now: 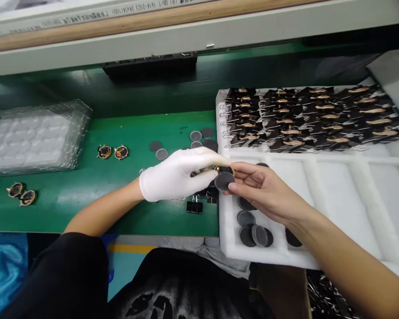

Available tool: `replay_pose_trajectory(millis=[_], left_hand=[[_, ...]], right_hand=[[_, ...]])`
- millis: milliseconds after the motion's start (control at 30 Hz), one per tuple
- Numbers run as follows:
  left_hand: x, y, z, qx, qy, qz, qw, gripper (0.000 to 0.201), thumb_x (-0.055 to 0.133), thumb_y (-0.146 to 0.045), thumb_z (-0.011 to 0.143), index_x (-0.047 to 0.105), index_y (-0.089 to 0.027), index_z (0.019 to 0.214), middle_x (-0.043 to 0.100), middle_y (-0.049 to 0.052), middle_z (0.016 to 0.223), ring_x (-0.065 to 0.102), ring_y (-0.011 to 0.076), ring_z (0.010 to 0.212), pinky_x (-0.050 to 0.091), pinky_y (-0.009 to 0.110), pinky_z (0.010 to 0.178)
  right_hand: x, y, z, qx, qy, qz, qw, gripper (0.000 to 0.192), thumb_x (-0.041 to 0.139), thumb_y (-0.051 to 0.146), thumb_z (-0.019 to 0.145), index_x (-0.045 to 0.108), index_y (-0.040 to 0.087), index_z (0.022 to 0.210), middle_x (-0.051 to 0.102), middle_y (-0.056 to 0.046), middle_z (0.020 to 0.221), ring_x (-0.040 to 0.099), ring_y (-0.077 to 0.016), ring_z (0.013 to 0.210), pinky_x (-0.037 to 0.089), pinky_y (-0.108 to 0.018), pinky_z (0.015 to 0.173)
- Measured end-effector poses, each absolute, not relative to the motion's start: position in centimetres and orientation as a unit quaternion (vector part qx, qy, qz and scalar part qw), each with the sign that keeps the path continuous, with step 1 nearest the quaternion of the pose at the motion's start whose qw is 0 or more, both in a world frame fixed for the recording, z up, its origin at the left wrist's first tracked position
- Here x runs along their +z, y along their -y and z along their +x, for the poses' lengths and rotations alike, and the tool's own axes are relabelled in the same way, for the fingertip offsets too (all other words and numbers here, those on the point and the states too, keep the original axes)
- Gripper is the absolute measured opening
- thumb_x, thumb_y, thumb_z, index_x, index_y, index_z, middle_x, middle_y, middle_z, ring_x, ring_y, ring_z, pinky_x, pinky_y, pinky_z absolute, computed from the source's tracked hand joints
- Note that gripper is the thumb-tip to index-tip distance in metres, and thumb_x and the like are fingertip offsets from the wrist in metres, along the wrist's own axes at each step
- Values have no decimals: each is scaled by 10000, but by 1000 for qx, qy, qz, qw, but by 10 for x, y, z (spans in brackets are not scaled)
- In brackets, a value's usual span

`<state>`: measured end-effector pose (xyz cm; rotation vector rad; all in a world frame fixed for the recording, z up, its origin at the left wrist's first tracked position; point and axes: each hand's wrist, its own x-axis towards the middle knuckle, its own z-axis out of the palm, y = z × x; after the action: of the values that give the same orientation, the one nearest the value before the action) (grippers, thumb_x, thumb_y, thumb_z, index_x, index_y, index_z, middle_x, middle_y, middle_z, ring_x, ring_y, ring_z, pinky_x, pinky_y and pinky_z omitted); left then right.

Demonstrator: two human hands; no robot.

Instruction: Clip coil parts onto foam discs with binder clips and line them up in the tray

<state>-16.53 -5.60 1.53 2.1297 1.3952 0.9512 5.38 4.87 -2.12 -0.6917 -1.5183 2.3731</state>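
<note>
My left hand (176,175), in a white glove, pinches a gold-rimmed watch case (217,169) that its fingers mostly cover. With thumb and fingers, my bare right hand (269,192) grips a dark round disc (224,181) against the front of that case. Both hands meet over the left edge of the white foam tray (223,241). Black binder clips (194,207) lie on the green table just below the left hand. Behind the glove are several loose grey discs (196,136). More dark discs (246,218) rest in the tray's near-left compartment, beside my right hand.
Rows of gold watch cases clamped in black binder clips (284,120) fill the tray's far part. Gold watch cases (121,152) lie in pairs on the green table (103,212). Clear plastic trays (33,139) are stacked at left. A shelf edge (199,33) spans the back.
</note>
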Motion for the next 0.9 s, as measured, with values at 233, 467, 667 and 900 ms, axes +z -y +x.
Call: replay_pose_trajectory(millis=[233,467,667,900], left_hand=[[8,58,-157,339,-566,731,174,258,620,-138,962,748,-193,1179,787,34,1061,716,141,942,552,264,868],[1,60,-147,345,-604,690,199,171,662,-300,984,768,-195,1067,748,-26,849,659,95,755,492,220,719],[8,60,-148,344,-610,665,259,238,681,-303,944,757,-216,1152,751,-27,859,670,99,737,517,222,700],[45,52,-220,195,-719,647,162,426,560,-454,988,701,-159,715,656,18,631,555,111,558,422,274,591]], right_hand=[[-22,-42,55,735,618,-248,132,363,881,288,828,759,249,1168,757,-69,1257,704,-250,1215,562,-446,1118],[-26,-38,50,737,602,-269,149,349,951,253,735,773,248,1035,787,-32,1101,744,-211,1056,588,-365,1022],[-25,-41,51,750,580,-268,171,317,974,288,717,816,279,991,795,0,978,750,-150,880,626,-273,852],[-20,-47,59,738,568,-291,220,197,912,404,807,835,285,945,789,-22,955,700,-144,819,596,-248,704]])
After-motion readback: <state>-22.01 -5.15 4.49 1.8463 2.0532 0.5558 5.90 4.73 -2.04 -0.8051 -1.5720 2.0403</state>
